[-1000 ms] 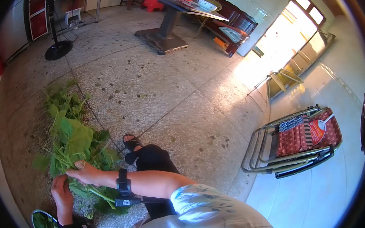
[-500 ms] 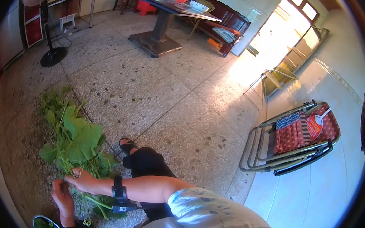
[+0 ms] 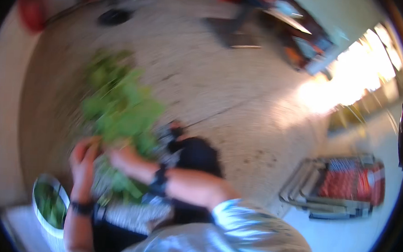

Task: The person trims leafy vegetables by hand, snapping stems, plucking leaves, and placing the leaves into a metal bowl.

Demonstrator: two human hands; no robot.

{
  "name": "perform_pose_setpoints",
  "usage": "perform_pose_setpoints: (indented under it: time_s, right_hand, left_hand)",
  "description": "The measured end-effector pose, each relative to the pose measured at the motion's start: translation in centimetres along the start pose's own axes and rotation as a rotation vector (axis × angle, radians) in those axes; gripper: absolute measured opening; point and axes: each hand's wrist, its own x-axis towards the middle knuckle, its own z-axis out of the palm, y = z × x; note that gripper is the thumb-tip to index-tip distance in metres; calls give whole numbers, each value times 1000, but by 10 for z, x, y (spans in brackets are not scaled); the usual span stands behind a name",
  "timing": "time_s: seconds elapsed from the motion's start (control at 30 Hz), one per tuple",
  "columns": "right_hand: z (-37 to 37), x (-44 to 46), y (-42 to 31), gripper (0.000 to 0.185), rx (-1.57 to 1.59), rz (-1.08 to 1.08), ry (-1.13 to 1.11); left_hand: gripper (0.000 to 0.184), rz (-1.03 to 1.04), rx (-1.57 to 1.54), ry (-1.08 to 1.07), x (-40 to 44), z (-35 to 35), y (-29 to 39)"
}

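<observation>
A long heap of leafy green vines point(image 3: 129, 107) lies on the floor at left centre, blurred by motion. At its near end my right hand point(image 3: 121, 155) is closed among the stems; what exactly it grips is too smeared to make out. Just left of it, my left hand point(image 3: 85, 156) has its fingertips near the same stems, but blur hides whether they pinch anything. A white-rimmed container point(image 3: 56, 230) holding green leaves sits below and left of my left hand.
A folded chair with red patterned fabric point(image 3: 345, 183) leans at the right wall. My foot and dark-clothed knee point(image 3: 199, 156) are right of the vines. A pedestal table point(image 3: 239, 33) and a round black stand base point(image 3: 115, 17) stand farther back.
The view has swung left and down, so the vines and hands appear higher and farther right. More of the leaf container shows. Both hands remain close together at the stems.
</observation>
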Motion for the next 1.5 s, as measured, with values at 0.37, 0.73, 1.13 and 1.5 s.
perform_pose_setpoints:
  time_s: [0.37,0.73,1.13,1.5]
  right_hand:
    - [-25,10,17,16,351,391,103]
    - [-42,17,13,9,286,385,126]
    - [-7,16,-3,21,107,365,-272]
    - [-1,19,-17,18,393,473,-261]
  left_hand:
    - [16,-51,-249,183,23,-54,-4]
    - [16,37,-416,270,18,-84,1]
    - [12,14,-383,91,17,-57,4]
    - [7,-419,-577,-9,-29,-86,-53]
